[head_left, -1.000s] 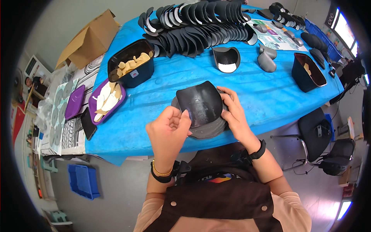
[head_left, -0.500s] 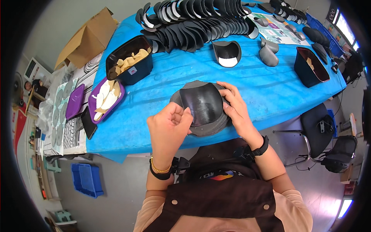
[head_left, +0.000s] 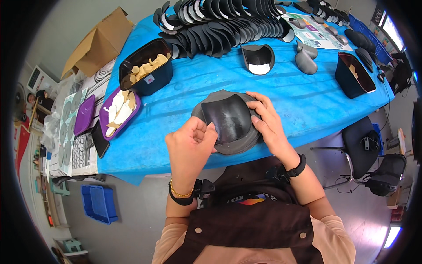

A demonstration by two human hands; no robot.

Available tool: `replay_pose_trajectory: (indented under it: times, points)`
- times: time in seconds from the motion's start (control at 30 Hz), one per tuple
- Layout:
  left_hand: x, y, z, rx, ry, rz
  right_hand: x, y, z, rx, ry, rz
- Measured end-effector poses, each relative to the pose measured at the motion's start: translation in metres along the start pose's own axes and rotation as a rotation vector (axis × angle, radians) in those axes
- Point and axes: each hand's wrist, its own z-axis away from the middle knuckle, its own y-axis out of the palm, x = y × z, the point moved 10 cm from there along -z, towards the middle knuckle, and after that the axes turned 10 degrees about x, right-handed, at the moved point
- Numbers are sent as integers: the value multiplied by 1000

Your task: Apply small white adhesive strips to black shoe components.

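Note:
A glossy black curved piece [head_left: 228, 118], bowed like a shallow shell, lies in front of me on top of a dark grey rounded stack of flat sheets [head_left: 239, 147]. My left hand [head_left: 193, 136] is closed, thumb and forefinger pinched at the piece's left edge; its other fingers curl in. At the opposite edge, my right hand [head_left: 268, 123] grips the piece between thumb and fingers, its fingertips also next to the grey stack. A similar black curved piece [head_left: 258, 53] with a white patch stands farther back, beside grey moulded cups [head_left: 305, 61].
Rows of black curved pieces [head_left: 206, 37] line the far side of the blue-covered table [head_left: 176, 110]. To the left are a black bin of tan scraps [head_left: 147, 86], a purple tray [head_left: 104, 112] of white and tan scraps, and a phone [head_left: 100, 140]. Another black bin [head_left: 351, 81] stands right.
Both hands keep their hold on the curved piece. The piece has shifted very slightly left with the left hand.

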Motion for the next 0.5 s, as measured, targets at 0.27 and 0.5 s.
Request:
replay_pose_trajectory:
  times: [0.27,0.5]
  points:
    - [5,1,-1,7,-49,-6,1,1,0,11,-7,11]
    - [-2,0,-1,-12,22,-34,3,-2,0,-39,-32,-27]
